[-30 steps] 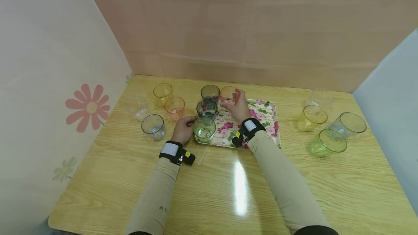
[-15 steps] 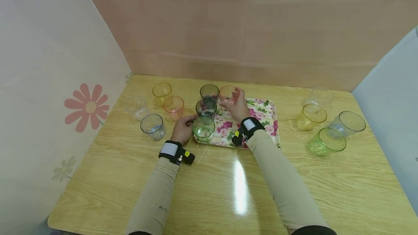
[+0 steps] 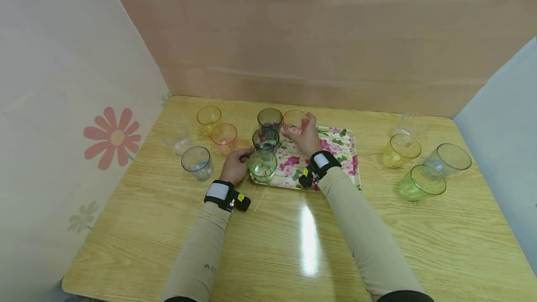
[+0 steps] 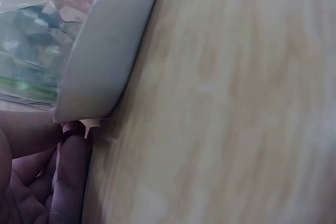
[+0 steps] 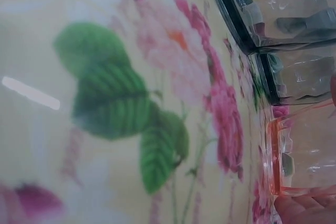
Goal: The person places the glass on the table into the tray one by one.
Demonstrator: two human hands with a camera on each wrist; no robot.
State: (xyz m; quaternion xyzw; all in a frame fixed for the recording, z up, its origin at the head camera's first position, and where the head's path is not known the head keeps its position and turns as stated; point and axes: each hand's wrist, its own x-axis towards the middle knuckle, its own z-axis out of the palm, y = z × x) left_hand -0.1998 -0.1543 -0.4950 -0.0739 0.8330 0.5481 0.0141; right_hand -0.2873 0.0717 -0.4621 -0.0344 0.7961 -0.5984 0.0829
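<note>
A pink glass (image 3: 295, 120) stands at the back of the flowered tray (image 3: 335, 146), held by my right hand (image 3: 308, 140) with fingers and thumb about its sides. In the right wrist view the glass's thick base (image 5: 274, 156) sits on the tray, beside two dark grey glasses. Those form a row along the tray's left side: one dark glass (image 3: 270, 120) at the back, another (image 3: 266, 141) in the middle, a green glass (image 3: 262, 168) in front. My left hand (image 3: 235, 168) pinches the tray's left rim; the left wrist view shows thumb and fingers at its white corner (image 4: 102, 61).
Left of the tray stand an amber glass (image 3: 208, 122), a pink one (image 3: 224, 138), a clear one (image 3: 178, 140) and a bluish one (image 3: 198, 164). On the right are clear (image 3: 411, 127), yellow (image 3: 400, 153), blue-grey (image 3: 447, 160) and green (image 3: 421, 183) glasses. Walls enclose three sides.
Both hands keep their places at the tray's left edge and the pink glass. The right hand's fingers shift slightly at the glass's side.
</note>
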